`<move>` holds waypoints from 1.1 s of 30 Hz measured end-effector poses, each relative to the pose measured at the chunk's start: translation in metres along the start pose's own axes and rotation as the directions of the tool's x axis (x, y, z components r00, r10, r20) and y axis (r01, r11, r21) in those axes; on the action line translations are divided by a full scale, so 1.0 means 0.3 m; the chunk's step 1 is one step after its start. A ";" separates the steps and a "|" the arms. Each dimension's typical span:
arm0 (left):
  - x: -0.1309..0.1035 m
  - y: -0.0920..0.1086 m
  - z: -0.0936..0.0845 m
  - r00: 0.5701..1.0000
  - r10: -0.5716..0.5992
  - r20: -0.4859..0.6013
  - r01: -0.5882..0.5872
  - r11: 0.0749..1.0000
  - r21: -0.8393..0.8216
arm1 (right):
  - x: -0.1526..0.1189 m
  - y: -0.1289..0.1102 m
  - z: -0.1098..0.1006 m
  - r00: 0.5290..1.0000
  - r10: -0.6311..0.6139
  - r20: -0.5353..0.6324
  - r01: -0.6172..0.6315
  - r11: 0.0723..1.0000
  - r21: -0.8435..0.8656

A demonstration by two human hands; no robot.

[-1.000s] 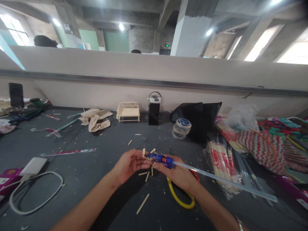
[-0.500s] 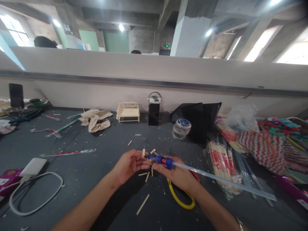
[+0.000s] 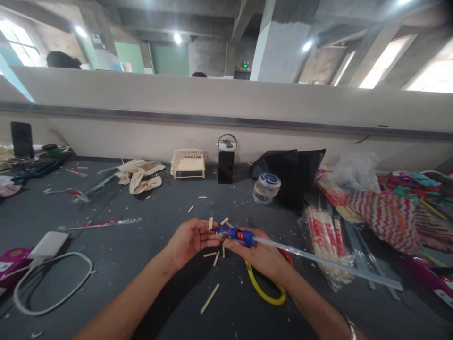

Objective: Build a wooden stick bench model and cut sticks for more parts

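My right hand (image 3: 264,255) is closed around a blue glue gun (image 3: 231,233), its tip pointing left. A long clear glue stick (image 3: 325,262) runs out of its back end towards the lower right. My left hand (image 3: 193,242) is closed on a small wooden stick piece (image 3: 211,223), held upright between the fingertips at the gun's tip. Whether the tip touches the piece I cannot tell. Several short wooden sticks (image 3: 210,298) lie on the dark table below and around my hands. Under my right wrist lies a yellow loop handle (image 3: 264,295), partly hidden.
Towards the back stand a miniature wooden bench (image 3: 188,164), a phone (image 3: 225,166) and a clear jar (image 3: 266,188). A bag of wooden sticks (image 3: 327,241) lies on the right. At the left are a white charger (image 3: 52,245) with its cable and crumpled beige cloth (image 3: 141,174).
The whole view has shifted very slightly. Both hands, the glue gun and the wooden piece keep nearly the same positions.
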State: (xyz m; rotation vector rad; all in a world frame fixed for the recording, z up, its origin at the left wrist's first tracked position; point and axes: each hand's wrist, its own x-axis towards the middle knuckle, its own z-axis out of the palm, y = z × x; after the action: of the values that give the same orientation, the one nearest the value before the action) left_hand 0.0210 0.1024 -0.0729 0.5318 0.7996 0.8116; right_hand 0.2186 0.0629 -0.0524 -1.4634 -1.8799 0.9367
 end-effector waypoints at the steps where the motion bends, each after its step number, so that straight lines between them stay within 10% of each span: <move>1: -0.001 0.000 0.001 1.000 0.002 -0.002 -0.002 1.000 0.000 | 0.000 0.001 0.000 1.000 -0.001 0.003 0.001 1.000 -0.001; 33: 0.001 0.001 0.013 0.998 0.026 -0.055 -0.026 1.000 -0.002 | 0.000 0.005 -0.012 0.999 -0.037 -0.013 0.037 0.999 -0.016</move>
State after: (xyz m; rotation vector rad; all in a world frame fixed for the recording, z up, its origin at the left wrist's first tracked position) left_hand 0.0242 0.1024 -0.0705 0.5201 0.8438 0.8538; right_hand 0.2221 0.0639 -0.0516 -1.4355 -1.9018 0.8949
